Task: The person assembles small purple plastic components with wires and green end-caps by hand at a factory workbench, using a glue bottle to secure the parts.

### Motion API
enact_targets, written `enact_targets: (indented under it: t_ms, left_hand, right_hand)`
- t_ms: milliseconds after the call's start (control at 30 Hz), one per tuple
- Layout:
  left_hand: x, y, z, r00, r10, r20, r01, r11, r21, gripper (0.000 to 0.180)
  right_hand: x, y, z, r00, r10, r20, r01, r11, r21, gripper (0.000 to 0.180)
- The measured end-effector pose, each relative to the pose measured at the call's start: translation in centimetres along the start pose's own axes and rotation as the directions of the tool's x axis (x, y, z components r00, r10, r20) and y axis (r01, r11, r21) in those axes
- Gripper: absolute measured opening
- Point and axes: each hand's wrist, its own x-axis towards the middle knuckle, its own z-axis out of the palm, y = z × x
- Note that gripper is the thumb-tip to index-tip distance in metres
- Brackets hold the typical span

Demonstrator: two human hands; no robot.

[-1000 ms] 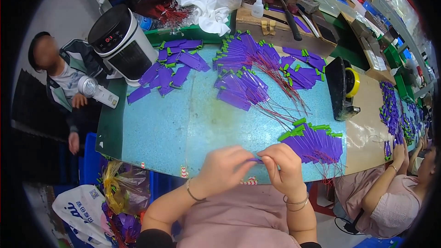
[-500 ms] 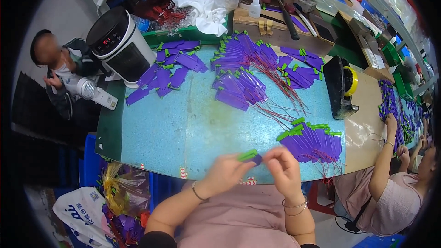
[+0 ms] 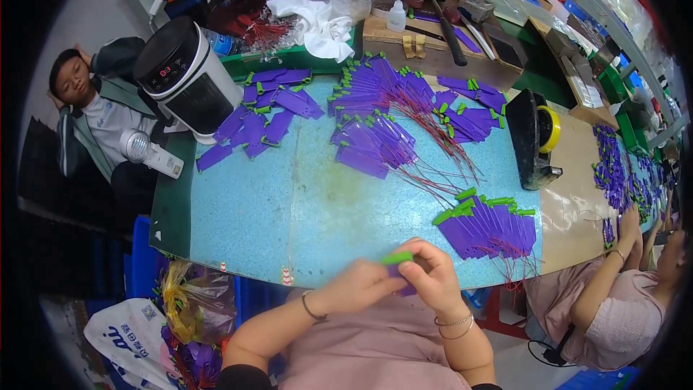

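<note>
My right hand (image 3: 427,274) grips a flat purple strip with a green end (image 3: 396,258) between thumb and fingers, just over the table's near edge. My left hand (image 3: 359,283) meets it from the left, fingers pressed together beside the strip; what they pinch is hidden and slightly blurred. To the right lies a fanned row of purple strips (image 3: 492,231) with green ends and thin red wires. Farther back, more wired strips (image 3: 375,146) overlap in a stack. Loose strips (image 3: 280,124) are scattered at the back left, and others (image 3: 473,121) at the back right.
A black tape dispenser (image 3: 525,148) with yellow tape stands at the right. A white-and-black heater (image 3: 189,76) is at the back left, near a seated person (image 3: 97,112). A wooden box (image 3: 447,58) holds a hammer and a bottle. A co-worker (image 3: 613,289) sits at right.
The green-ended strip has passed from my left hand into my right hand's grip. My right hand has turned inward round it. The person at left has raised their hands to their head.
</note>
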Motion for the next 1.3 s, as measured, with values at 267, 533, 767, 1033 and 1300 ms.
enact_targets:
  t_ms: [267,533,767,1033,1300]
  left_hand:
    - [5.4,-1.2,-6.5,0.827,0.414,-0.381,0.066,0.6,0.797,0.045]
    - [3.3,-1.6,-8.6,0.866,0.345,-0.361,0.141,0.525,0.84,0.045]
    - [0.5,-2.1,-5.3,0.835,0.333,-0.439,0.032,0.766,0.642,0.035]
    - [0.8,-0.4,-4.4,0.807,-0.102,-0.582,-0.151,0.917,-0.37,0.026]
    - [-0.1,1.2,-3.2,0.882,-0.122,-0.456,-0.084,0.91,-0.405,0.03]
  right_hand:
    - [-1.2,-0.7,-4.8,0.891,-0.454,0.024,0.193,0.329,-0.925,0.019]
    - [10.6,-4.4,-11.3,0.807,-0.586,0.069,0.116,0.042,-0.992,0.014]
    - [18.5,-2.9,-17.2,0.834,-0.53,-0.156,-0.086,0.155,-0.984,0.021]
    - [8.7,-6.9,-8.4,0.748,-0.625,-0.225,0.236,0.566,-0.79,0.017]
    - [3.6,-4.0,-0.3,0.872,-0.456,0.178,0.453,0.614,-0.646,0.022]
